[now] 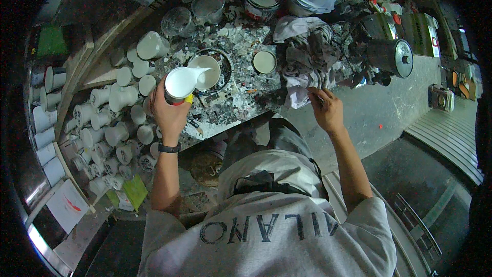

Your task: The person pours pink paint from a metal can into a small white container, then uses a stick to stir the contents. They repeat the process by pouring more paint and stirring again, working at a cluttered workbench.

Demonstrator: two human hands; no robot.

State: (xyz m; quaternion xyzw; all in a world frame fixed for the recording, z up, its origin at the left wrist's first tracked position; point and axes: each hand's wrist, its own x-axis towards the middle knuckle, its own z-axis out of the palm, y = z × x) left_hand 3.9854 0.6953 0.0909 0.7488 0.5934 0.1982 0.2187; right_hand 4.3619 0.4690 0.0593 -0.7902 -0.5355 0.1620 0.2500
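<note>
Since the white, round-topped container [179, 84] with a pointed white tip [198, 73] is at 10 o'clock, wrapped firmly in the left hand [168, 117], I'd hold that tip over the round off-white cup [211, 78], 2 o'clock from the container, and tilt slowly. The right hand's [327, 109] fingers bunch beside the crumpled grey-and-white cloth [307, 51]; can't tell if they're pinching anything. Handy for drips tho.

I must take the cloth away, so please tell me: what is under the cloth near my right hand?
Left of the cloth, the spattered table shows; whatever lies directly beneath is covered and cannot be seen.
</note>
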